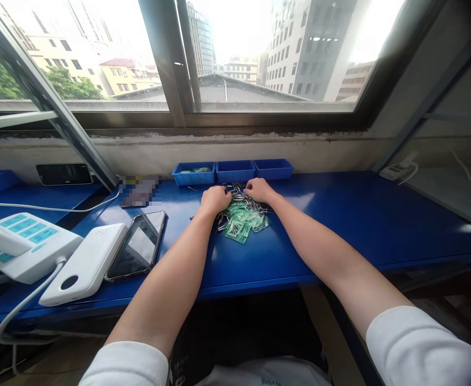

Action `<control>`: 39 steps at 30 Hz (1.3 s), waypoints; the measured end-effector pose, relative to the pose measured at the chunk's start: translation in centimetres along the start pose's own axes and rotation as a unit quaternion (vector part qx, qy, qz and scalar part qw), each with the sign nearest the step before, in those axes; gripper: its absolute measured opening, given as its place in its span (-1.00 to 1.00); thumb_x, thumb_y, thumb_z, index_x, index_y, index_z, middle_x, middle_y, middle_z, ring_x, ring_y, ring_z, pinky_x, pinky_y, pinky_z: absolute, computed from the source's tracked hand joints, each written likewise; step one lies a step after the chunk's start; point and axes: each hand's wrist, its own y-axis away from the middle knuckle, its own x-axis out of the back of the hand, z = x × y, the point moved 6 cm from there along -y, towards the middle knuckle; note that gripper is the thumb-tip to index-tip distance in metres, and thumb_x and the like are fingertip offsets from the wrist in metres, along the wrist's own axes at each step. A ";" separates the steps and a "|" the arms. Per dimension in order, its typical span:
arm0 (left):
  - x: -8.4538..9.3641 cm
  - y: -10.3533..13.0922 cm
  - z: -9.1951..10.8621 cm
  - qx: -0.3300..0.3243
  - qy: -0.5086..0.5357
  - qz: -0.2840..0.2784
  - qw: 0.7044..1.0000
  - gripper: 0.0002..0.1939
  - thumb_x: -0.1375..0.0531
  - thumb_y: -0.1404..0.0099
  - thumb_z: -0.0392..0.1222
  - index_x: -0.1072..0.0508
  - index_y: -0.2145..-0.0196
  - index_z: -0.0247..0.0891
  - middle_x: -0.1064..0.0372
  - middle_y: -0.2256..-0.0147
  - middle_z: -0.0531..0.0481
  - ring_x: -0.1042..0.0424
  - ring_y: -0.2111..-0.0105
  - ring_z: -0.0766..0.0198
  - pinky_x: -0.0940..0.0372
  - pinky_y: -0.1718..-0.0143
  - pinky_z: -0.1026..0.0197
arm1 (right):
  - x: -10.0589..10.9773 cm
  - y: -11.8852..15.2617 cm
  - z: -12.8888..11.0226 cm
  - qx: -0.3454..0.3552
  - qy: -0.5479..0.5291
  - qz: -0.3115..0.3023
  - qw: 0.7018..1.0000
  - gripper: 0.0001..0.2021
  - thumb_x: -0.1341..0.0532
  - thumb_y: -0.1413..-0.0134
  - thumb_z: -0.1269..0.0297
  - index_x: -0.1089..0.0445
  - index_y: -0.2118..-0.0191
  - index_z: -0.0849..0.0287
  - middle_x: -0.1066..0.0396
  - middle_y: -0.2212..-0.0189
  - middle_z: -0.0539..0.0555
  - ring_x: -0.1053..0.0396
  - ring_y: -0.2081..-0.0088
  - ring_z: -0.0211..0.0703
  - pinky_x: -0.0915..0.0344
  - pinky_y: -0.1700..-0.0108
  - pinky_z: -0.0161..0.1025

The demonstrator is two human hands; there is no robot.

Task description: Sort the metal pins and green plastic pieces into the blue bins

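A loose heap of metal screws (251,202) lies on the blue table between my two hands. Small green-tinted clear bags (239,222), some with screws inside, rest at the near side of the heap. My left hand (216,199) is at the heap's left edge, back of the hand up and fingers curled in; what they hold, if anything, is hidden. At the heap's far right side, my right hand (259,190) has its thumb and fingers bent together in a pinch. Whatever sits in that pinch is too small to make out.
Three blue bins stand behind the heap: a left bin (194,174) containing green bags, a middle bin (235,171) and a right bin (273,169). Left of my arm lie a phone (139,244), a white power bank (84,262) and a power strip (30,244) with cables.
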 end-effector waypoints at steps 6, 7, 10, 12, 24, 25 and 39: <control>0.4 0.0 0.1 -0.008 0.007 0.026 1.000 -0.57 -0.02 -0.27 -0.04 -0.52 0.07 -0.29 -0.46 0.06 -0.25 -0.41 0.04 -0.05 -0.29 0.02 0.06 | 0.5 0.1 -0.8 0.050 -0.028 0.067 0.996 -0.84 -0.19 -0.11 0.25 -0.42 0.42 0.20 -0.45 0.35 0.14 -0.36 0.29 -0.11 -0.23 0.23 -0.23; 0.5 0.0 0.2 -0.011 0.012 0.036 0.999 -0.57 -0.03 -0.27 -0.05 -0.52 0.06 -0.30 -0.46 0.06 -0.26 -0.42 0.04 -0.05 -0.28 0.02 0.05 | 0.9 0.2 -1.1 0.069 -0.043 0.096 0.992 -0.84 -0.18 -0.11 0.26 -0.41 0.42 0.20 -0.43 0.35 0.13 -0.35 0.28 -0.12 -0.23 0.21 -0.23; 0.9 -0.1 0.4 -0.032 0.041 0.070 0.996 -0.58 -0.03 -0.28 -0.06 -0.51 0.06 -0.32 -0.46 0.08 -0.25 -0.42 0.06 -0.01 -0.27 -0.01 0.06 | 2.1 0.5 -1.9 0.100 -0.123 0.158 0.975 -0.83 -0.18 -0.11 0.24 -0.37 0.44 0.18 -0.40 0.42 0.06 -0.32 0.34 -0.17 -0.24 0.22 -0.24; 1.1 0.0 0.7 -0.050 0.068 0.089 0.992 -0.59 -0.05 -0.29 -0.04 -0.51 0.07 -0.31 -0.47 0.09 -0.21 -0.42 0.06 0.03 -0.27 -0.02 0.10 | 2.5 0.6 -2.2 0.094 -0.196 0.167 0.962 -0.81 -0.18 -0.11 0.19 -0.34 0.44 0.17 -0.38 0.48 0.02 -0.31 0.41 -0.21 -0.25 0.27 -0.25; 2.0 0.8 2.1 -0.120 0.151 0.094 0.977 -0.60 0.04 -0.38 -0.03 -0.54 0.19 -0.24 -0.52 0.23 -0.10 -0.45 0.23 0.19 -0.28 0.14 0.24 | 1.4 0.3 -2.8 0.021 -0.429 0.083 0.899 -0.79 -0.25 -0.04 0.16 -0.28 0.45 0.16 -0.43 0.54 -0.02 -0.23 0.57 -0.35 -0.26 0.44 -0.33; 2.0 0.7 2.1 -0.117 0.154 0.096 0.976 -0.61 0.04 -0.38 -0.05 -0.54 0.18 -0.24 -0.53 0.21 -0.09 -0.45 0.21 0.18 -0.28 0.14 0.24 | 1.4 0.3 -2.7 0.017 -0.427 0.085 0.900 -0.80 -0.25 -0.04 0.18 -0.28 0.45 0.17 -0.43 0.54 -0.01 -0.24 0.57 -0.35 -0.26 0.45 -0.33; 2.0 0.4 1.0 -0.066 0.117 0.122 0.983 -0.67 -0.01 -0.34 -0.14 -0.55 0.18 -0.21 -0.54 0.22 -0.10 -0.47 0.20 0.13 -0.29 0.14 0.21 | 1.8 0.7 -2.6 0.061 -0.394 0.079 0.914 -0.82 -0.29 0.10 0.24 -0.54 0.35 0.20 -0.55 0.40 0.03 -0.46 0.30 -0.16 -0.37 0.19 -0.24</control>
